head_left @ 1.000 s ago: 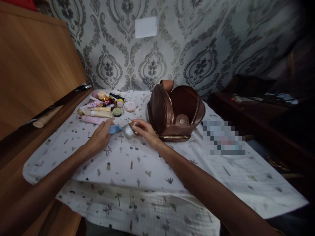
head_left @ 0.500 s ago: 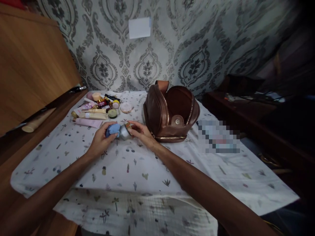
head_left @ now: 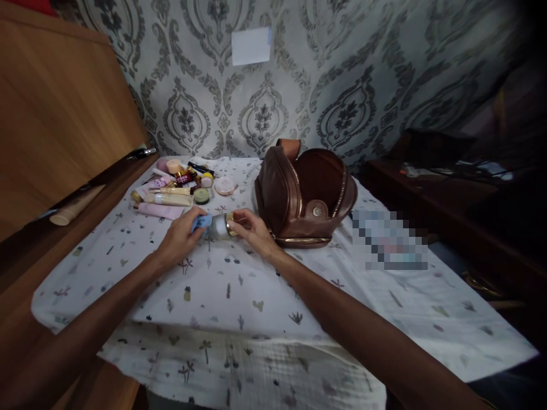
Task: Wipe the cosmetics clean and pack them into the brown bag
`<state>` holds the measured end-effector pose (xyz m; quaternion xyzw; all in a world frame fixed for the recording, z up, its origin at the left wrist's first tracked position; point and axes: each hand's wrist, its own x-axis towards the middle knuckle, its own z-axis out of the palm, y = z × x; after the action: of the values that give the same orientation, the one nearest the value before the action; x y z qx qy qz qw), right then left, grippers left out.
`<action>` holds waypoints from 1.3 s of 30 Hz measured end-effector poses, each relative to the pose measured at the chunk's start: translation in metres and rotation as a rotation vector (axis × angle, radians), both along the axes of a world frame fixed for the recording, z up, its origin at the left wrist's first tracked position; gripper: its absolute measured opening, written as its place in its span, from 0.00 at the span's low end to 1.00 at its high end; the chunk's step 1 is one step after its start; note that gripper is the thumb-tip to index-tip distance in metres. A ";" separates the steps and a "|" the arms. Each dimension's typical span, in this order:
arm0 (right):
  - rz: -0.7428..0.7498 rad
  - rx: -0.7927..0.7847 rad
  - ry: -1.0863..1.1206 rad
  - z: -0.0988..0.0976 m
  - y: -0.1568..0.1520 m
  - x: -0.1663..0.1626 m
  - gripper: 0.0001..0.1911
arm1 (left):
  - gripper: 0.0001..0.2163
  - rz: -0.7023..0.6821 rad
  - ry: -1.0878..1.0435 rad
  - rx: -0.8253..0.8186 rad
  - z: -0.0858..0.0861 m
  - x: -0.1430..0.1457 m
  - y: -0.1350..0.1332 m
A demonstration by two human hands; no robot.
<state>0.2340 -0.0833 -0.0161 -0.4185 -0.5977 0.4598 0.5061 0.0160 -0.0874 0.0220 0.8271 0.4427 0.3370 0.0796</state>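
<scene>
My left hand (head_left: 184, 230) is closed on a crumpled blue cloth (head_left: 201, 222), which touches one end of a small glass jar (head_left: 219, 227). The jar is whitish and see-through, lies tilted on its side, and has a gold cap at its other end. Around that gold end my right hand (head_left: 254, 232) is closed, fingers and thumb on the cap. A brown leather bag (head_left: 282, 205) stands just right of my right hand, its zipped top gaping. Beyond my left hand lies a pink tube (head_left: 160, 210).
Several cosmetics lie in a cluster at the back left, among them a cream tube (head_left: 171, 199), a green-lidded pot (head_left: 201, 196) and a round compact (head_left: 224, 185). A wooden cabinet (head_left: 64, 102) borders the left side. A blurred-out item (head_left: 388, 239) lies right of the bag.
The jar has turned more level, and the blue cloth is bunched smaller in my left hand against its end. The whole view has shifted slightly, so things appear further right.
</scene>
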 end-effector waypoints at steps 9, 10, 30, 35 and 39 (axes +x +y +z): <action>0.041 0.121 -0.048 -0.009 0.005 0.002 0.22 | 0.12 -0.174 0.044 0.274 -0.005 0.017 -0.006; 0.051 0.115 -0.050 -0.009 0.005 0.003 0.23 | 0.12 -0.169 0.048 0.272 -0.007 0.018 -0.004; -0.104 0.243 -0.271 -0.012 0.005 0.003 0.27 | 0.14 -0.034 0.070 0.288 -0.020 0.009 0.014; -0.159 0.191 -0.291 -0.009 0.004 0.002 0.29 | 0.13 0.048 0.025 0.264 -0.025 0.000 0.017; -0.171 0.179 -0.333 -0.002 -0.002 0.000 0.27 | 0.13 -0.007 0.049 0.362 -0.022 0.015 0.006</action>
<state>0.2339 -0.0856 -0.0182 -0.4913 -0.6740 0.2847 0.4725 0.0312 -0.0816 0.0003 0.8373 0.3739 0.3908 -0.0803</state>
